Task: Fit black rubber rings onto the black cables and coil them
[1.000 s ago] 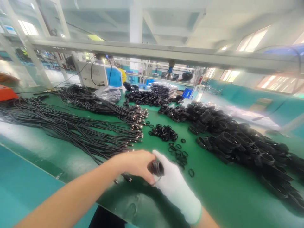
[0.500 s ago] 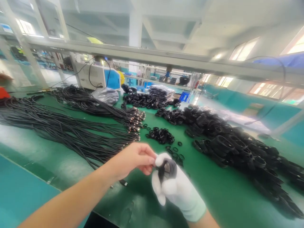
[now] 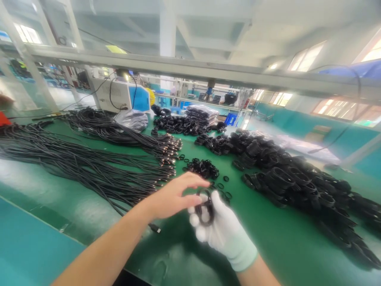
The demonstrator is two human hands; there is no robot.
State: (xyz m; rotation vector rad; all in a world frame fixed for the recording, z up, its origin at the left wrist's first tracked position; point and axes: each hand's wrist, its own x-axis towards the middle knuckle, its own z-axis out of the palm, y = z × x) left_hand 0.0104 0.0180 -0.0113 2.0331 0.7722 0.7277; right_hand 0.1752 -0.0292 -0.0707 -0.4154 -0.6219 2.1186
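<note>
Two hands meet low in the middle of the view, above the near part of a green table (image 3: 268, 246). The right hand (image 3: 222, 230), in a white glove, grips a small black cable coil (image 3: 205, 207), its fingers curled around the coil's lower side so that the loop stands up in front of the palm. The left hand (image 3: 174, 195), bare, reaches in from the left; its thumb and fingertips pinch the coil's upper left edge, with the forefinger stretched over the top of the loop. The coil is thus held off the table between both hands, just in front of a scatter of loose black rings (image 3: 222, 190) that lie on the mat. Behind these sits a small heap of rings (image 3: 204, 167). To the left, long straight cables (image 3: 89, 167) lie fanned across the table, their metal plugs pointing towards the ring heap; one plug end (image 3: 154, 228) lies just below the left wrist. To the right, a large pile of wound coils (image 3: 297, 182) runs from the table's middle to the right edge. Farther back lie another pile of coils (image 3: 181, 125), clear bags (image 3: 133, 119) and a white and blue machine (image 3: 122, 95). A grey rail (image 3: 208, 73) crosses overhead.
</note>
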